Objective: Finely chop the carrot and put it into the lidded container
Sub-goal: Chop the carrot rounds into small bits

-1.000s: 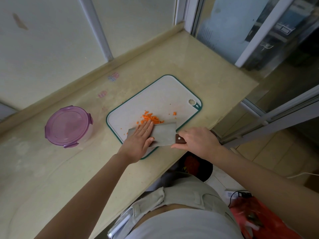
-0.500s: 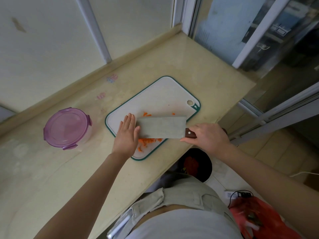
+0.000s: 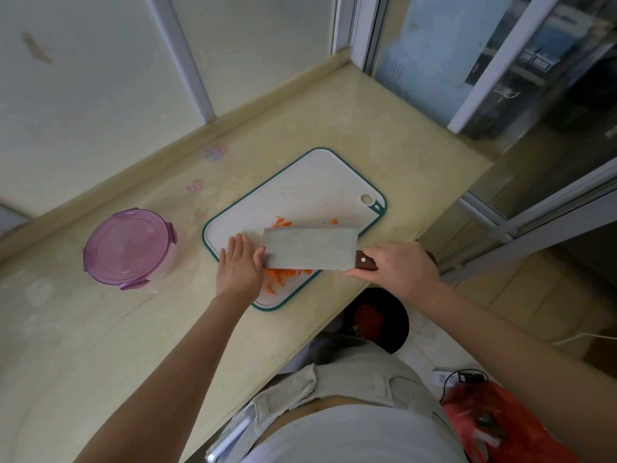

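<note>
1. head view: the right hand [image 3: 397,269] grip is curled round the cleaver [image 3: 309,247] handle, flat face up, probably to gather pieces.
2. the left hand [image 3: 238,265] lies straight-fingered on the cutting board [image 3: 310,185], just beside the blade end, likely as a stop.
3. the cleaver's long axis runs left-right, handle rightward.
4. chopped carrot [image 3: 287,274] lies by the board's near edge; the lidded container [image 3: 128,247] stands closed, left on the tabletop [image 3: 100,329].

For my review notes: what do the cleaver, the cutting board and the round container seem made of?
Cleaver: dull grey blade, likely steel, matte; reddish-brown riveted handle, probably wood. Cutting board: matte white with green rim, seemingly plastic. Container: translucent purple clip lid, probably plastic; clear body, glass or plastic unclear.
</note>
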{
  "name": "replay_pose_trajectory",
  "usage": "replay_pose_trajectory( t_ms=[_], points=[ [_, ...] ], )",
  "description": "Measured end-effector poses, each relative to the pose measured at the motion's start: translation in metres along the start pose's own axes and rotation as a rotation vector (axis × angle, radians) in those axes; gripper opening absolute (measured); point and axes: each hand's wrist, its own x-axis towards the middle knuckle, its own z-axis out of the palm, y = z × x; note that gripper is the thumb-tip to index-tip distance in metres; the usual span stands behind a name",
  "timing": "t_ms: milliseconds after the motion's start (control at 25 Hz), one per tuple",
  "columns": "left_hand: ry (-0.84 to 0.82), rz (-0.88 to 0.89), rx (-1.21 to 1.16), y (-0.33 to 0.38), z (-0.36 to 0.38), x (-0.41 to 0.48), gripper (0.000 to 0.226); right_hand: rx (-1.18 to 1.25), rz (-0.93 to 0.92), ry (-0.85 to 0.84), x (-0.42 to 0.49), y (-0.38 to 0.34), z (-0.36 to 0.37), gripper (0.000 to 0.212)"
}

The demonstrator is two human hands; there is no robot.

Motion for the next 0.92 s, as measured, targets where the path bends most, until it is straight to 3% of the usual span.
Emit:
replay_pose_trajectory(
  t_ms=[80, 160, 280, 400, 520, 600, 720, 920],
  points=[
    [0.061, -0.034, -0.128, -0.004, -0.001, -0.003, 0.055, 0.079, 0.072, -0.021, 0.0, -0.003, -0.006, 0.053],
    [0.157, 0.012, -0.285, 0.002, -0.005, -0.009, 0.053, 0.221, 0.262, -0.109, 0.002, -0.009, -0.01, 0.053],
    [0.277, 0.14, -0.409, 0.018, -0.011, -0.022, 0.054, 0.726, 0.568, -0.24, 0.011, -0.024, -0.008, 0.051],
    [0.278, 0.391, -0.366, 0.038, -0.017, -0.033, 0.059, 1.29, 0.856, -0.286, 0.026, -0.043, -0.015, 0.054],
    [0.196, 0.607, -0.266, 0.055, -0.017, -0.039, 0.059, 1.55, 1.018, -0.413, 0.037, -0.055, -0.024, 0.056],
    [0.17, 0.661, -0.218, 0.056, -0.013, -0.037, 0.061, 1.666, 1.082, -0.465, 0.041, -0.058, -0.027, 0.057],
    [0.144, 0.578, -0.217, 0.045, -0.005, -0.028, 0.062, 1.808, 1.154, -0.546, 0.043, -0.057, -0.032, 0.058],
    [0.005, 0.155, -0.119, 0.009, 0.0, -0.006, 0.055, 1.874, 1.133, -0.711, 0.038, -0.051, -0.039, 0.058]
  ],
)
